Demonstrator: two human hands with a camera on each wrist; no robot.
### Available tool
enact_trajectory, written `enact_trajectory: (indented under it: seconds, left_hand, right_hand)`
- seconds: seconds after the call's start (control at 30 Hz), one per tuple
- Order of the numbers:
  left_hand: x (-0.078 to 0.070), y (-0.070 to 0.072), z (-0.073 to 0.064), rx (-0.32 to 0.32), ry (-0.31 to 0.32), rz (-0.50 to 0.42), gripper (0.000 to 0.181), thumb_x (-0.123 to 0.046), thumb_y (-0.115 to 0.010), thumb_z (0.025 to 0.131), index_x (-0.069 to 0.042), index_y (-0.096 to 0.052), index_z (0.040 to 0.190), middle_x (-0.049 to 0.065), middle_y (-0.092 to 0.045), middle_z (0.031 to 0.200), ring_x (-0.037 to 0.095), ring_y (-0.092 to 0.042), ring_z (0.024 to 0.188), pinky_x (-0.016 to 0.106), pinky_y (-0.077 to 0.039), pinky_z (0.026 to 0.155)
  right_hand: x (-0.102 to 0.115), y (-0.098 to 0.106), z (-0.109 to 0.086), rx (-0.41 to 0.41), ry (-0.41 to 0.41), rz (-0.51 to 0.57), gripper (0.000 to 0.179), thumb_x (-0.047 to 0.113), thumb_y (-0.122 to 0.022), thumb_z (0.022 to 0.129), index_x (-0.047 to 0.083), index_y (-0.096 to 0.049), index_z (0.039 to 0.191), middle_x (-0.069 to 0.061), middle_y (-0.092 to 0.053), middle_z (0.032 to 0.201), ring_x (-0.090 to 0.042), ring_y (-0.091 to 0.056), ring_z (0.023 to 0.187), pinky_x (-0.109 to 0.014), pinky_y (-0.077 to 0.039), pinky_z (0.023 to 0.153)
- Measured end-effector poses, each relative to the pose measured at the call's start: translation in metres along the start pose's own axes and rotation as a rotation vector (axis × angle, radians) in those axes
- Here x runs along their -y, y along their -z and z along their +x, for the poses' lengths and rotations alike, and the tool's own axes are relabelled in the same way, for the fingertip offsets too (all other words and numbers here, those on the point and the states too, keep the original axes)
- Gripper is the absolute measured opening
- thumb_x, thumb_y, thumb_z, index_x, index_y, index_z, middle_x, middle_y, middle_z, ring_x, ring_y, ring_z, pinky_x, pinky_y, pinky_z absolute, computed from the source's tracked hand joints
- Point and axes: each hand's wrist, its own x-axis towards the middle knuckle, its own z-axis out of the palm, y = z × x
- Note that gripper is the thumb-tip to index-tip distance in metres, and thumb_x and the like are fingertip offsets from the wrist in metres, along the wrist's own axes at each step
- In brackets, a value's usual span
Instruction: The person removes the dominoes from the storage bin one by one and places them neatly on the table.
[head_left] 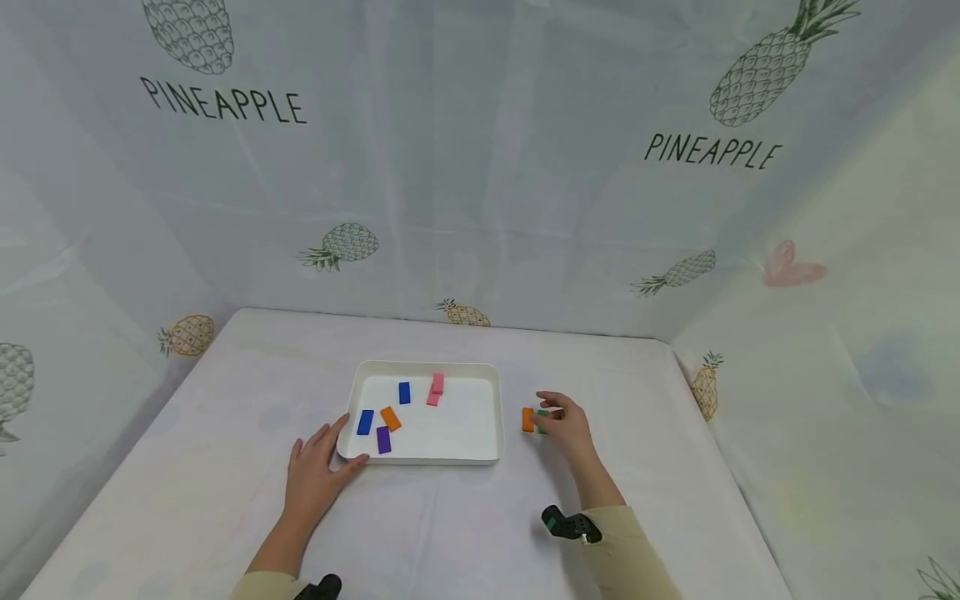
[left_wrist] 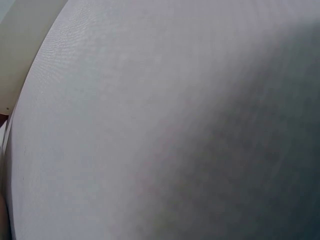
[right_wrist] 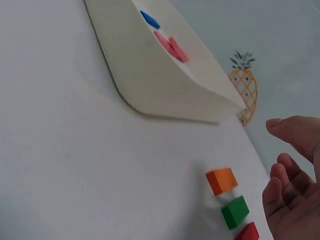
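A white rectangular tray (head_left: pixel 465 425) lies on the table, with my left hand (head_left: pixel 313 475) spread at its front left corner. The thumb touches the front rim and the fingertips reach the left side. To the right of the tray, my right hand (head_left: pixel 568 429) hovers over a row of small blocks, its fingers loosely bent and holding nothing. An orange block (right_wrist: pixel 221 180), a green block (right_wrist: pixel 235 212) and a red block (right_wrist: pixel 248 233) stand in that row. In the head view the hand hides the red one.
Inside the tray lie blue blocks (head_left: pixel 365 422), an orange block (head_left: pixel 391 418), a purple block (head_left: pixel 383 440) and two overlapping pink blocks (head_left: pixel 438 383). A pineapple-print curtain (head_left: pixel 465 167) hangs behind the white-covered table (head_left: pixel 435 533). The left wrist view shows mostly pale cloth and shadow.
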Motion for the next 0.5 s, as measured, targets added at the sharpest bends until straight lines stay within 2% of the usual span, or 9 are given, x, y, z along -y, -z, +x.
enact_trajectory:
  seconds: [0.13,0.37,0.5]
  left_hand:
    - [-0.001,0.000,0.000,0.000,0.003,0.000,0.085,-0.053,-0.073,0.081,-0.009,-0.041,0.147,0.025,-0.048,0.142,0.044,-0.032,0.136,0.066,-0.006,0.112]
    - [0.000,0.001,-0.001,-0.014,-0.002,-0.002,0.084,-0.053,-0.073,0.080,-0.009,-0.043,0.146,0.025,-0.049,0.140,0.045,-0.034,0.135,0.067,-0.008,0.111]
    - [0.000,0.001,0.000,-0.002,0.008,0.000,0.086,-0.055,-0.073,0.080,-0.010,-0.042,0.146,0.024,-0.049,0.140,0.044,-0.033,0.136,0.066,-0.006,0.111]
  right_hand:
    - [0.010,-0.019,-0.004,0.013,0.024,0.071,0.044,0.002,-0.078,0.078,0.004,-0.066,0.120,-0.017,-0.062,0.111,-0.016,-0.051,0.077,-0.022,-0.046,0.058]
    - [0.032,-0.050,-0.005,0.012,0.061,0.082,0.042,0.003,-0.080,0.077,0.007,-0.069,0.117,-0.015,-0.064,0.107,-0.015,-0.052,0.074,-0.020,-0.043,0.058]
    - [0.042,-0.067,-0.007,0.060,0.089,0.095,0.042,0.003,-0.079,0.078,0.005,-0.067,0.119,-0.018,-0.063,0.110,-0.017,-0.052,0.078,-0.020,-0.045,0.060]
